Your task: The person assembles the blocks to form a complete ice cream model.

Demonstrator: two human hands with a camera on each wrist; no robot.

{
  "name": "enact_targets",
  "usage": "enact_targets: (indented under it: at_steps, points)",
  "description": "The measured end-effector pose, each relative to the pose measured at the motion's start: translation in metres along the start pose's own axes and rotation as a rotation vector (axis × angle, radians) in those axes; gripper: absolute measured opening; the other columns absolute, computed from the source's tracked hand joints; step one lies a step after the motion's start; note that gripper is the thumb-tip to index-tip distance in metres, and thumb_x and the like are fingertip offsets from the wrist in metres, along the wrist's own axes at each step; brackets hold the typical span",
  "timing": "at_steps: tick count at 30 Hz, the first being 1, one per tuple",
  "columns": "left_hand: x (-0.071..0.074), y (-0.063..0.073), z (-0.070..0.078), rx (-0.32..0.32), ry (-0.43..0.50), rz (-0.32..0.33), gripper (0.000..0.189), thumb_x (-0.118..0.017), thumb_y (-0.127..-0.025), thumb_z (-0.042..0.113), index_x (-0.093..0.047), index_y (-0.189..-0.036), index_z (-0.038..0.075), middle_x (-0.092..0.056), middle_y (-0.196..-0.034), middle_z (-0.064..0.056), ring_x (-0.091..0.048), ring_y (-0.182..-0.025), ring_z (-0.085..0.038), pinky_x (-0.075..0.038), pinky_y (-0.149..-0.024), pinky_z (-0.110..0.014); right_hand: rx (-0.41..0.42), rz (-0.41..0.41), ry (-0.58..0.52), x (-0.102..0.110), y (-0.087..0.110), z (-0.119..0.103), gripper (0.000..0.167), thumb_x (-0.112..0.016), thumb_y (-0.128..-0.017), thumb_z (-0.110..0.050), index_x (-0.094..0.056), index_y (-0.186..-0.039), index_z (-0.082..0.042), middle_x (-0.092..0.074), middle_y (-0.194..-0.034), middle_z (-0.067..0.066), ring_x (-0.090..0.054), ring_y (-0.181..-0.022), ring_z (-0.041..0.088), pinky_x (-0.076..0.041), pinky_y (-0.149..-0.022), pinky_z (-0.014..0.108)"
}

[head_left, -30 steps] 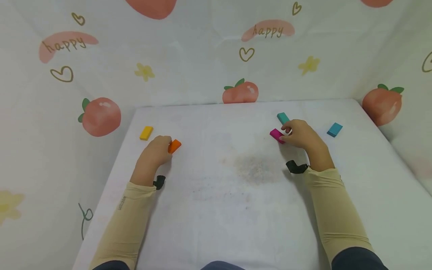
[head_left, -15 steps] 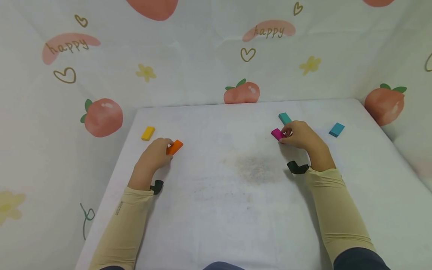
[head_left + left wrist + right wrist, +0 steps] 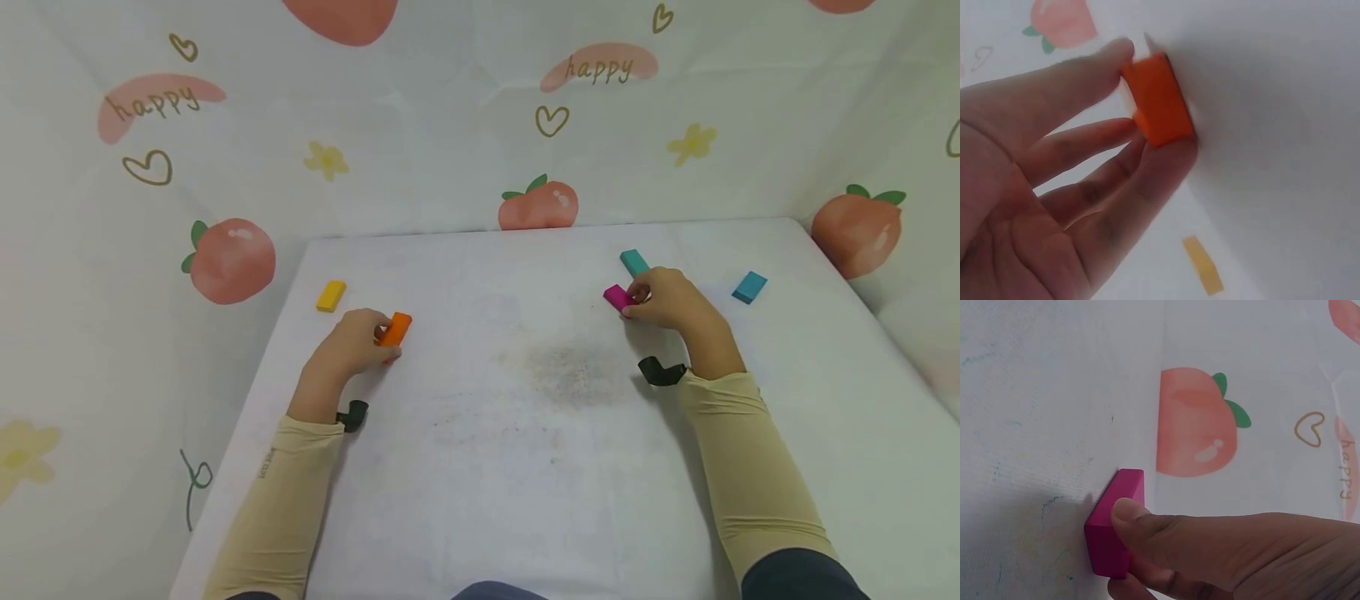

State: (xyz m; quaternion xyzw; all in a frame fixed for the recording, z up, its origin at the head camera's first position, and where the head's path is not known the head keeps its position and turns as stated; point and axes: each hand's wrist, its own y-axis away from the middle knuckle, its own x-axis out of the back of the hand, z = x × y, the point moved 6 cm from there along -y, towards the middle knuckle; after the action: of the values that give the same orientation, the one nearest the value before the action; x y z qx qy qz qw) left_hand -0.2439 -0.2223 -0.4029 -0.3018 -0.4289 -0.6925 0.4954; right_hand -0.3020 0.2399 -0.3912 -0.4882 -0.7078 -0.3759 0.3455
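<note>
My left hand [image 3: 352,346] pinches an orange block [image 3: 397,327] between thumb and fingers, at the left of the table. In the left wrist view the orange block [image 3: 1161,103] stands between the thumb tip and the fingertips. On the right, my right hand [image 3: 670,302] pinches a magenta block [image 3: 617,297]; the right wrist view has the thumb on the magenta block's [image 3: 1113,531] face. A teal block [image 3: 633,262] lies just beyond the right fingers, which overlap its near end. The yellow block [image 3: 331,296] lies behind the left hand.
A blue block [image 3: 749,287] lies to the right of my right hand. White cloth covers the table [image 3: 480,483], smudged near its middle. Behind it hangs a white curtain [image 3: 420,108] printed with peaches, hearts and "happy".
The orange block in my left hand has turned, its far end swinging away from me, and the thumb has moved along it. My right hand and the magenta block stay in place.
</note>
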Motion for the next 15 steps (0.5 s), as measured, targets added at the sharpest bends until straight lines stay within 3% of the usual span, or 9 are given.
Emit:
enact_targets:
  at_steps: [8,12,15]
  points:
    - [-0.011,-0.006,0.022,-0.007,-0.001,-0.001,0.057,-0.079,-0.096,0.024,-0.062,-0.14,-0.008,-0.068,-0.129,-0.024,-0.063,-0.109,-0.033,-0.056,-0.099,-0.048,-0.003,-0.01,0.003,-0.001,-0.002,0.003,0.037,-0.077,-0.097,-0.018,-0.07,-0.121,0.009,-0.069,-0.108,0.023,-0.059,-0.1,0.036,-0.053,-0.088,0.049]
    - [-0.019,-0.007,0.037,-0.013,-0.017,0.001,0.041,-0.082,-0.094,0.026,-0.072,-0.12,-0.004,-0.068,-0.103,-0.015,-0.059,-0.089,-0.026,-0.052,-0.079,-0.036,0.012,-0.012,-0.003,-0.002,-0.003,0.003,0.036,-0.077,-0.097,-0.017,-0.07,-0.121,0.009,-0.068,-0.107,0.022,-0.059,-0.099,0.035,-0.052,-0.086,0.047]
    - [-0.027,-0.006,0.052,-0.043,-0.022,0.002,0.032,-0.084,-0.092,0.027,-0.072,-0.099,-0.001,-0.056,-0.081,-0.006,-0.052,-0.076,-0.02,-0.042,-0.068,-0.03,0.015,-0.015,-0.005,-0.002,-0.004,0.003,0.036,-0.077,-0.097,-0.016,-0.07,-0.122,0.008,-0.068,-0.108,0.022,-0.059,-0.1,0.035,-0.052,-0.085,0.046]
